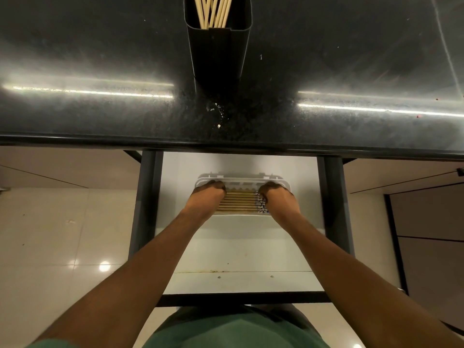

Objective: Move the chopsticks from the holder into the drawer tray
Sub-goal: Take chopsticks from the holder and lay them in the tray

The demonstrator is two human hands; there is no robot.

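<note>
A tall black holder [218, 54] stands on the dark countertop at the top centre, with several pale wooden chopsticks [213, 11] leaning inside it. Below, in the pulled-out white drawer [238, 249], lies a white tray [242, 182]. Several chopsticks [239, 202] lie side by side across it, their right ends patterned blue. My left hand [206, 197] rests on the left ends of that row, fingers curled down over them. My right hand [277, 198] covers the right ends the same way. Both sets of fingertips are hidden against the tray.
The black glossy countertop [100, 71] overhangs the back of the drawer. Dark drawer side rails [145, 197] run on both sides and a dark front bar crosses near my body. Pale floor tiles lie at the left, dark cabinet fronts [426, 234] at the right.
</note>
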